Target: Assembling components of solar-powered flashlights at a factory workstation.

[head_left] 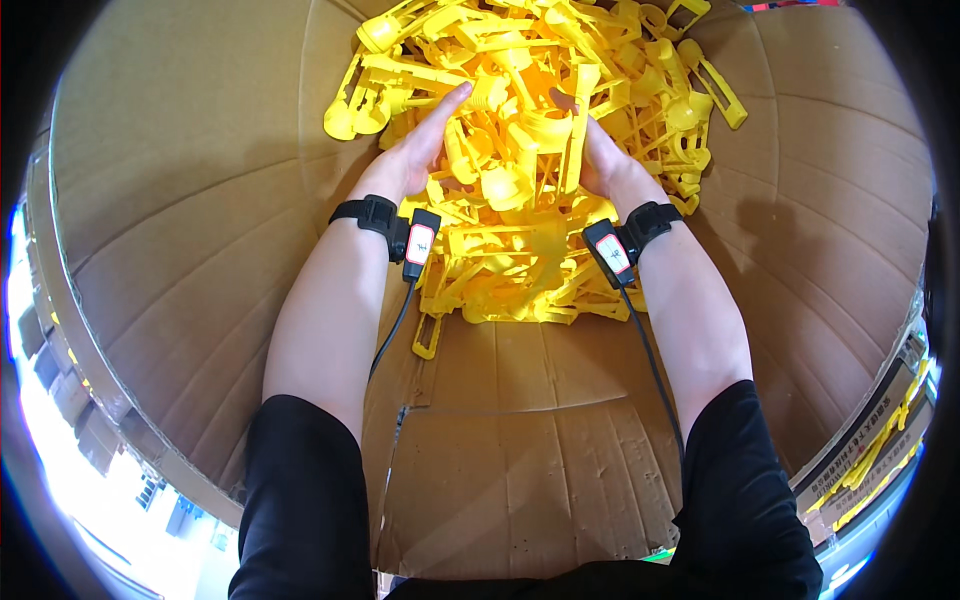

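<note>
My left hand (pixel 424 146) and my right hand (pixel 604 160) face each other deep in a large cardboard box. Between them they press a clump of yellow plastic parts (pixel 505 185), each with a rounded cup-like end and a long slotted arm. The thumbs and some fingertips show; the other fingers are partly hidden behind the parts. More of the same pieces lie tangled in a heap (pixel 500 285) around and below both hands. Each wrist wears a black strap with a small black device and a cable.
Tall cardboard walls (pixel 190 190) curve around the heap on the left and right. A bare cardboard panel (pixel 520 480) lies on the near side. Outside the box at lower right, more yellow parts (pixel 880 450) show beside a printed carton edge.
</note>
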Motion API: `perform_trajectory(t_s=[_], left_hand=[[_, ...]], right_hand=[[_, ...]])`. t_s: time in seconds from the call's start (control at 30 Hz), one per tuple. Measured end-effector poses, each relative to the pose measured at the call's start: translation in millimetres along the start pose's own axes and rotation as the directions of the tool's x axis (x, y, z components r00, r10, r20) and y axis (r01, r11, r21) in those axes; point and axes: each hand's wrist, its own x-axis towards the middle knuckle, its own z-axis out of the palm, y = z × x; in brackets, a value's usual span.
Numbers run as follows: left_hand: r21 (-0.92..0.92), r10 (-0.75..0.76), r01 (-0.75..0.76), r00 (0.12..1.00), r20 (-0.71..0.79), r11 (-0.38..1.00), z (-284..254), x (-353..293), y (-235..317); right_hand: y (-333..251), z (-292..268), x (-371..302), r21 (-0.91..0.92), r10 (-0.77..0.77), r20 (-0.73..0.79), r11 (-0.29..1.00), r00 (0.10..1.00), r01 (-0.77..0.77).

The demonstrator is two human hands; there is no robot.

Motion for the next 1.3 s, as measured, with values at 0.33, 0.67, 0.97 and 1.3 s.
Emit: perform_trajectory(t_s=[0.33,0.67,0.97,1.3], left_hand=[[-0.04,-0.068,0.075,0.986,0.149,0.996,6,-24,-8],[-0.258,0.01,0.008,0.998,0.069,0.966,56,-76,-36],[-0.331,0.123,-0.086,0.988,0.092,0.94,133,-186,-25],[-0.418,0.421,-0.296,0.873,0.246,0.859,230,-320,-38]], right_hand=[[1,10,-27,0.017,-0.088,0.001,0.996,0.996,0.088],[20,27,-83,0.039,-0.14,0.078,0.99,0.987,0.138],[-1,59,-222,0.146,-0.178,0.1,0.976,0.979,0.162],[2,80,-399,-0.039,-0.483,0.107,0.872,0.869,0.489]])
